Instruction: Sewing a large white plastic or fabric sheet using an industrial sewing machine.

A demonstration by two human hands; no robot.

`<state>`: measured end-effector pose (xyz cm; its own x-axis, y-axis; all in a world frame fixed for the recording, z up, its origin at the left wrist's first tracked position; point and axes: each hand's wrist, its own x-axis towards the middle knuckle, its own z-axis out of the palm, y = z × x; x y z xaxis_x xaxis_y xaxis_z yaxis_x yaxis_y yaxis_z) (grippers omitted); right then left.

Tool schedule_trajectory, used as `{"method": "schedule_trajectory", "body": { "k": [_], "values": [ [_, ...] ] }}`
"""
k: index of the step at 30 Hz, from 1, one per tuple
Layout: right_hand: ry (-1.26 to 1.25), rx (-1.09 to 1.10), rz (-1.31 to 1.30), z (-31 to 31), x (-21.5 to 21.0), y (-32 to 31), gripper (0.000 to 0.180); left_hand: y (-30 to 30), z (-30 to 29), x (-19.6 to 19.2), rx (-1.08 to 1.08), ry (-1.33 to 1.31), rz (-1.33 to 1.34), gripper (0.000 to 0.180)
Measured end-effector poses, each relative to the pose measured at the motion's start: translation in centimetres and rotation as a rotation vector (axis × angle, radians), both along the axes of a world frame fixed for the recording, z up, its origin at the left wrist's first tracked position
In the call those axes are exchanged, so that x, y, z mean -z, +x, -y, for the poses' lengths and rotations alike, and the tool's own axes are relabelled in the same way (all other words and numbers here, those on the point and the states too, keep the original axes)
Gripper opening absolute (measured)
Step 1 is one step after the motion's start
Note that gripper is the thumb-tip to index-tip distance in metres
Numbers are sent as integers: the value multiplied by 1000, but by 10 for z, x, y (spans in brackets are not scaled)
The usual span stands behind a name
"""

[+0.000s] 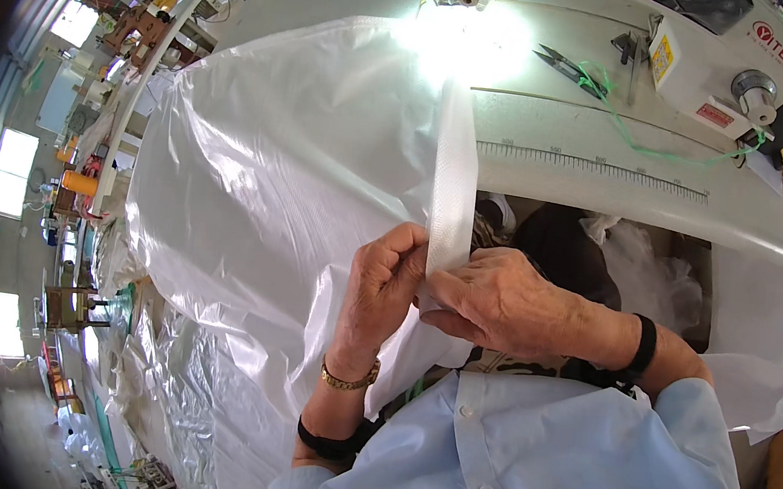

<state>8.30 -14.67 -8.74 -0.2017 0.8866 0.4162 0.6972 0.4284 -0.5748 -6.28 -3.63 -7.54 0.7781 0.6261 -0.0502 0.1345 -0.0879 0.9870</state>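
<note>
Two hands meet at centre frame: the left hand (384, 288) and right hand (493, 298) both pinch the lower end of a white woven strap (454, 184) (its top seems to run under the sewing machine (637, 30), lost in glare). White plastic sheeting (260, 188) drapes the table (616, 190) toward the left.

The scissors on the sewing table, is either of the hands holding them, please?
No, the scissors lie untouched while both hands pinch the white strap.
</note>
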Motion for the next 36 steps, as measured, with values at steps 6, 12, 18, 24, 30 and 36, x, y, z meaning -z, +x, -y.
{"method": "schedule_trajectory", "body": {
  "k": [6,12,18,24,30,36],
  "values": [
    [138,-62,86,-10,4,-13,29,1,-9,3,-13,69,41,33],
    [-265,367,-754,-18,36,1,16,-20,-32,-17,-82,347,-153,21],
    [45,32,-360,-149,105,-38,27,10,-49,-113,164,961,-311,14],
    [124,-211,-582,-159,65,-62,25,15,-43,-141,476,1444,-464,3],
    [80,-201,-650,-133,103,-65,24,-17,-31,-43,447,1496,-612,12],
    [-321,-218,104,-80,-7,49,18,-22,-25,6,178,1258,-438,8]
  ]
}}
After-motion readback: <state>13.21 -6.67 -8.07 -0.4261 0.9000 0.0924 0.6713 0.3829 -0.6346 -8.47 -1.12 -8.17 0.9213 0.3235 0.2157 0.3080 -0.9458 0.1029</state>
